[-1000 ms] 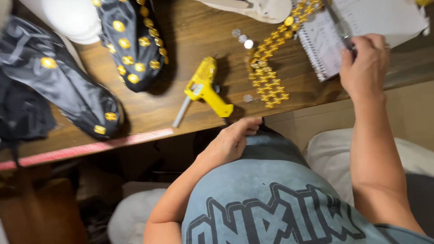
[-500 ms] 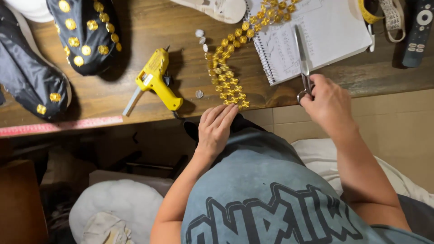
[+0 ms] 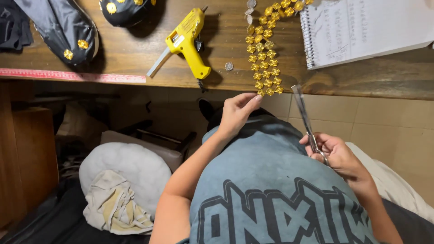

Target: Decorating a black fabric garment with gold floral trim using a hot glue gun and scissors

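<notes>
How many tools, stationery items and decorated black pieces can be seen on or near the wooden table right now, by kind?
Glue gun, yellow: 1
Scissors, in the right hand: 1
Spiral notebook: 1
Gold flower trim strip, near the left hand: 1
Black pieces with gold studs: 2
Pink measuring tape: 1
Total: 7

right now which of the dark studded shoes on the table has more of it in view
The left shoe: most of its length shows, while the other is cut off by the frame's top edge.
</notes>
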